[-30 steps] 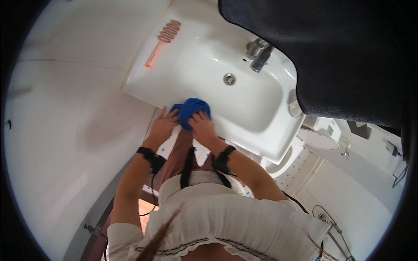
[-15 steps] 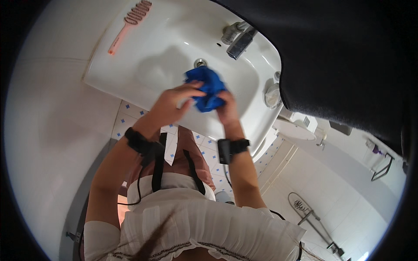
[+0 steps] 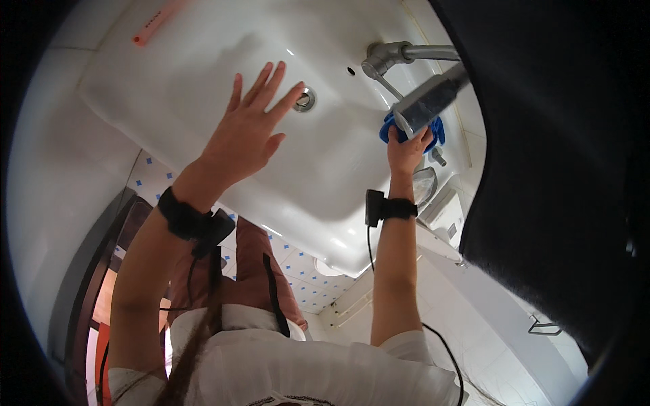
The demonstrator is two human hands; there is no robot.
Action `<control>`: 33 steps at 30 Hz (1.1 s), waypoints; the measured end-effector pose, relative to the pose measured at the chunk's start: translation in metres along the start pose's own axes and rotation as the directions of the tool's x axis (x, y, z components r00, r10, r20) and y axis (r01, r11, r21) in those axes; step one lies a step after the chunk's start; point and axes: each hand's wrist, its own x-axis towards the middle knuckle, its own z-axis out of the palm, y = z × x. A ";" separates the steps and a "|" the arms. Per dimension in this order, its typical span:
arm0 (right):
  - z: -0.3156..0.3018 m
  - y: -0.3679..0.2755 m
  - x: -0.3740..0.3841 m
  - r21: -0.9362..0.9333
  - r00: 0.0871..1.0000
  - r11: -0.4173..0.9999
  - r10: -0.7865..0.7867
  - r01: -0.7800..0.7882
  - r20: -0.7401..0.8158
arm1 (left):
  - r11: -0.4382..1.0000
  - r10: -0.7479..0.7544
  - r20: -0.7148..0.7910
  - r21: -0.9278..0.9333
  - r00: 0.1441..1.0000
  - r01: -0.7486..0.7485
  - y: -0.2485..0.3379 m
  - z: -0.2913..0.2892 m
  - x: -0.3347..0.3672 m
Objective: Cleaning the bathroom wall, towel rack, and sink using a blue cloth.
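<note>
Hands (image 3: pixel 245 139) now apart, blue cloth (image 3: pixel 439 130) in right (image 3: pixel 405 155)

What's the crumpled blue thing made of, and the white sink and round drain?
The crumpled blue cloth looks like matte fabric: it folds. The glossy white sink seems glazed ceramic, with bright highlights. The round silver drain is probably polished metal, from its gleam.
</note>
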 end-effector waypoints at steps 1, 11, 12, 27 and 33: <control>0.005 0.002 0.000 -0.024 0.998 0.999 -0.049 0.049 -0.027 | 1.000 -0.005 0.001 -0.011 1.000 0.005 -0.006 0.007 -0.001; -0.001 -0.043 0.067 0.285 0.861 0.831 -0.507 0.479 0.031 | 0.985 -0.075 0.070 -0.150 0.995 0.085 -0.002 0.028 -0.004; -0.007 -0.040 0.074 0.247 0.847 0.844 -0.515 0.476 0.131 | 0.988 -0.073 0.065 -0.133 0.995 0.082 -0.004 0.022 -0.004; -0.063 0.023 0.077 -0.160 0.902 0.898 -0.425 0.410 -0.071 | 0.984 0.123 -0.054 0.139 0.991 -0.114 0.010 0.015 0.096; -0.028 -0.001 0.094 -0.106 0.804 0.806 -0.590 0.583 -0.065 | 0.957 0.146 -0.054 0.261 0.988 -0.127 0.001 0.042 0.153</control>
